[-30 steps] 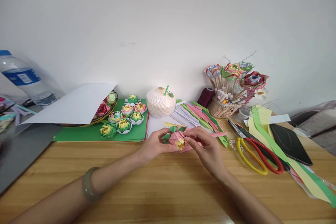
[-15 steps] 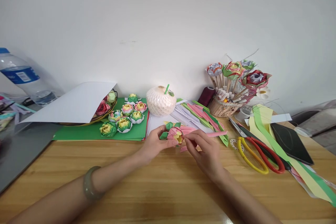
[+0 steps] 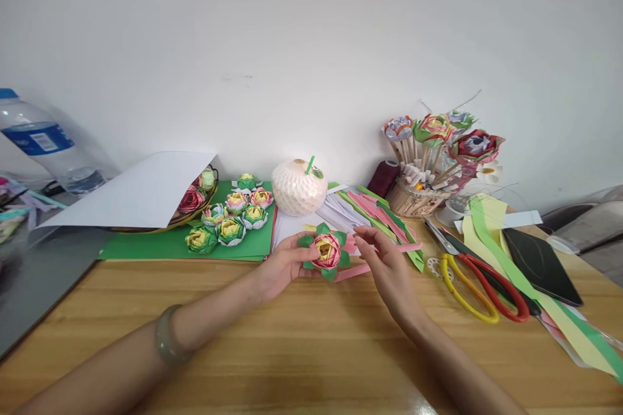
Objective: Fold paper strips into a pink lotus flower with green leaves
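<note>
My left hand (image 3: 287,266) grips a paper lotus flower (image 3: 328,251) by its left side, thumb on the petals. The flower has a yellow centre, pink petals around it and green petals spread outward, and its face is turned up toward me. Just to the right, my right hand (image 3: 384,266) is open, its fingers apart and close to the green petals; contact cannot be made out. Behind the flower lie pink paper strips (image 3: 357,270). Finished paper flowers (image 3: 230,231) in green, pink and yellow sit on green paper (image 3: 146,243) to the left.
Scissors (image 3: 470,288) with yellow and red handles lie at right, beside paper strips (image 3: 549,301) and a black tablet-like slab (image 3: 540,266). A white textured round lamp-like object (image 3: 299,188) stands at the wall, left of a basket of paper flowers (image 3: 418,201). A bottle (image 3: 46,142) stands far left.
The flower has been tilted so its face shows, with its green petals spread out. My right hand has let go, opened its fingers and drawn slightly to the right.
</note>
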The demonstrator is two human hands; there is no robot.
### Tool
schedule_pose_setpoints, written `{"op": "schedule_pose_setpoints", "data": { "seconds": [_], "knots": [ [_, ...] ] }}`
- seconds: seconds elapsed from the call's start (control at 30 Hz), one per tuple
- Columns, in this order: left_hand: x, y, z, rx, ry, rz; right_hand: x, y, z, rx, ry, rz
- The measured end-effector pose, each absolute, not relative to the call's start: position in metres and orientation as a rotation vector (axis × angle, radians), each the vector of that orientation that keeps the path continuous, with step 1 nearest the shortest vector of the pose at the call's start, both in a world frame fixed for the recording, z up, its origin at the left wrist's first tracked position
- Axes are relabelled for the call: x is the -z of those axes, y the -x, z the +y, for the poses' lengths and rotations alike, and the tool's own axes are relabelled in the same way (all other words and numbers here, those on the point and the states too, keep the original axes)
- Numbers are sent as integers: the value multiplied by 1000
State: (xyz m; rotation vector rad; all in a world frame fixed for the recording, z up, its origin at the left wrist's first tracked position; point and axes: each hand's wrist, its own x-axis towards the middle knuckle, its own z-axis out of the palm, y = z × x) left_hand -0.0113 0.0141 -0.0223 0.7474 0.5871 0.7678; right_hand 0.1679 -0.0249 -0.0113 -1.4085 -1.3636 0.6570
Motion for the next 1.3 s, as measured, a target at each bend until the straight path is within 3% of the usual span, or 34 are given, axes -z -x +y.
{"op": "schedule_pose_setpoints", "data": {
  "seconds": [0.23,0.6,1.0,1.1,1.3],
  "knots": [
    [23,11,11,-788,-853,600,7,-162,-33,-639,1275,-1525],
    [24,10,9,-763,-846,614,10,-159,-30,-1056,1158,-1392],
    [25,10,9,-785,-929,576,11,-160,-36,-547,1239,-1660],
    [25,9,9,-861,-998,669,5,-159,-38,-678,1264,-1548],
    [26,8,8,-1000,-1299,692,-3,-158,-36,-1310,1240,-1194]
  ]
}}
